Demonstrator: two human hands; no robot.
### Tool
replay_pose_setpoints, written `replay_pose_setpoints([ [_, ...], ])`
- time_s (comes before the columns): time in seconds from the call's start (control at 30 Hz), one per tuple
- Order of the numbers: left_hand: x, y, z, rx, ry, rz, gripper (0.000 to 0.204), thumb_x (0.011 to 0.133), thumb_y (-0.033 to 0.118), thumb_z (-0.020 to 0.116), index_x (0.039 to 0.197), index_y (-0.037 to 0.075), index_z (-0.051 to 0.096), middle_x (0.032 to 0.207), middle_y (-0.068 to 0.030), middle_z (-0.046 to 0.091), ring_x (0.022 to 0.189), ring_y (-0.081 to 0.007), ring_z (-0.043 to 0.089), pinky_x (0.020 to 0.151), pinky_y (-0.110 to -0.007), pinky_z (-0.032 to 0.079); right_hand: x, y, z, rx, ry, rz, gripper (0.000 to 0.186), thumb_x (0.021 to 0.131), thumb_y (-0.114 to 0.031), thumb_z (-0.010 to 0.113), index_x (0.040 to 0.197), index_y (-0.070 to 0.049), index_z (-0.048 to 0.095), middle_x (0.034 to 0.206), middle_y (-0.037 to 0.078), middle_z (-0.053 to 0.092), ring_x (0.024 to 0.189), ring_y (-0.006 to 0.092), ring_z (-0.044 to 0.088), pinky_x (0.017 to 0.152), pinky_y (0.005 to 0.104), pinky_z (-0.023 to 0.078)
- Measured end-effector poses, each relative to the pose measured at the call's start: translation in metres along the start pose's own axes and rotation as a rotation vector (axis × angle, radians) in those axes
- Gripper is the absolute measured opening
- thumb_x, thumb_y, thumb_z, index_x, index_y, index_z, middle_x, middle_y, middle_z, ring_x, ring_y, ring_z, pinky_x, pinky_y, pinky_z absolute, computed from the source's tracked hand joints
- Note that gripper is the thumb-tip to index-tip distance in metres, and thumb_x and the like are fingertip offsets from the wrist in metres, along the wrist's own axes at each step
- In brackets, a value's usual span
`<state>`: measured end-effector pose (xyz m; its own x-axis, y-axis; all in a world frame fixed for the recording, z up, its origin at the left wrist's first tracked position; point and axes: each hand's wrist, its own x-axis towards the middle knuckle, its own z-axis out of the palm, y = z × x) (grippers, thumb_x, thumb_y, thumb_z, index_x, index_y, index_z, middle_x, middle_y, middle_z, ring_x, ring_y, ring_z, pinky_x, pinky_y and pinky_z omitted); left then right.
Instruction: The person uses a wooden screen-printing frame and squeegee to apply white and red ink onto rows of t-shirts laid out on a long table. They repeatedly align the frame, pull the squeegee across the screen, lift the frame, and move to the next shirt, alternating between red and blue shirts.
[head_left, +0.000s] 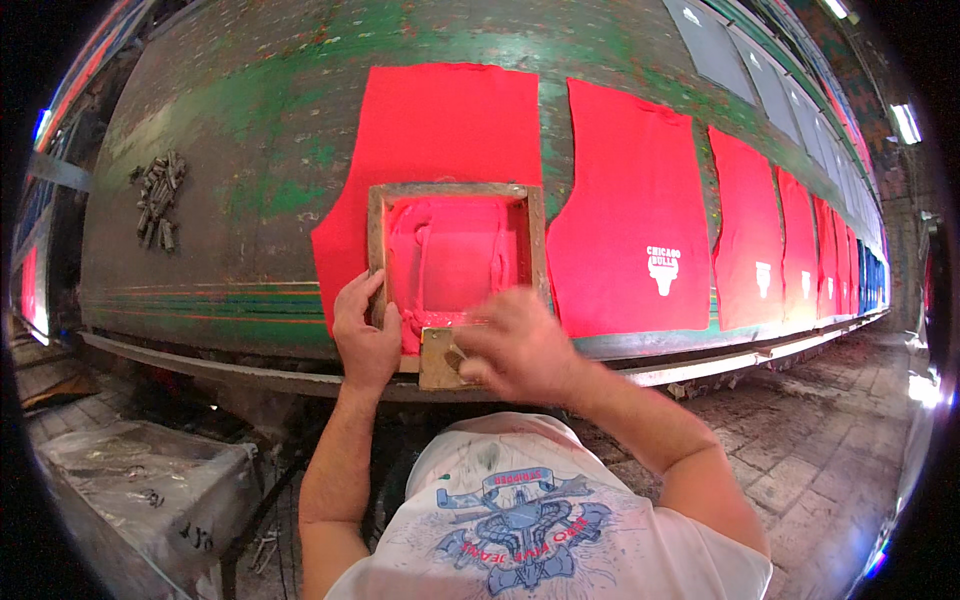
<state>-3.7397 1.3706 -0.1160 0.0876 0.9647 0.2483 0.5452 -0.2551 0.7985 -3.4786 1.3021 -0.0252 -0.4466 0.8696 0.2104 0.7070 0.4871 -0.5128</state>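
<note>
A wooden screen-printing frame (535, 235) lies on a red fabric panel (440, 125) on the long table, its mesh (460, 255) coated with glossy pink-red ink. My left hand (362, 325) grips the left side of the frame near its front corner. My right hand (515, 340), slightly blurred, holds a wooden squeegee (437, 370) at the front edge of the frame. The squeegee's blade is hard to make out against the ink. To the right, a row of red panels (630, 180) lies flat, each carrying a small white print.
The green-stained table (220, 100) has a pile of short cylindrical pieces (158, 200) at left and a front rail (200, 365). Grey panels (720, 55) line its far right, blue ones (870, 275) the right end. A plastic-covered box (150, 480) stands on the floor at lower left.
</note>
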Motion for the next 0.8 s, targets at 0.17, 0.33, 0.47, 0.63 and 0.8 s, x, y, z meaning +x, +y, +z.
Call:
replay_pose_setpoints([
  [0.17,-0.001,-0.001,-0.002,-0.088,-0.024,-0.108,0.051,0.085,-0.004,0.08,0.136,0.002,0.077,0.138,-0.0219,0.074,0.132,-0.0381,0.07,0.113,-0.047,0.056,0.11,0.103,-0.021,-0.094,0.344,0.011,0.04,0.102,-0.023,0.078,0.138,-0.005,0.073,0.123,0.02,0.076,0.118,0.0435,0.07,0.106,0.055,0.055],
  [0.33,0.001,-0.001,0.0,-0.116,0.007,-0.1,0.05,0.084,-0.005,0.08,0.133,0.001,0.078,0.134,-0.0213,0.076,0.13,-0.0379,0.072,0.112,-0.046,0.057,0.192,0.162,-0.023,0.485,0.041,0.477,0.034,0.104,-0.02,0.076,0.134,-0.005,0.074,0.119,0.019,0.078,0.094,0.0366,0.077,0.086,0.0479,0.063],
  [0.47,0.0,0.0,-0.002,-0.071,0.003,-0.082,0.049,0.083,-0.005,0.08,0.132,0.001,0.079,0.132,-0.0216,0.077,0.129,-0.0387,0.072,0.113,-0.047,0.055,0.217,0.179,-0.036,-0.084,-0.284,0.379,0.04,0.092,-0.034,0.088,0.12,-0.007,0.083,0.12,0.021,0.082,0.111,0.0436,0.079,0.094,0.0554,0.064],
  [0.63,0.0,0.001,-0.001,-0.059,0.014,-0.03,0.045,0.084,-0.004,0.079,0.129,0.002,0.079,0.133,-0.0236,0.076,0.126,-0.0398,0.071,0.112,-0.049,0.054,0.225,0.179,-0.029,-0.387,-0.601,0.412,0.054,0.081,-0.042,0.097,0.121,-0.007,0.085,0.124,0.019,0.083,0.118,0.0417,0.079,0.094,0.0562,0.066],
  [0.8,0.0,0.002,-0.002,-0.015,-0.001,0.038,0.037,0.087,-0.004,0.075,0.124,0.002,0.08,0.132,-0.0246,0.075,0.124,-0.0412,0.071,0.11,-0.05,0.053,0.229,0.182,-0.026,-0.371,-0.646,0.393,0.05,0.081,-0.045,0.097,0.111,-0.007,0.086,0.117,0.019,0.084,0.111,0.0423,0.079,0.09,0.0562,0.065],
])
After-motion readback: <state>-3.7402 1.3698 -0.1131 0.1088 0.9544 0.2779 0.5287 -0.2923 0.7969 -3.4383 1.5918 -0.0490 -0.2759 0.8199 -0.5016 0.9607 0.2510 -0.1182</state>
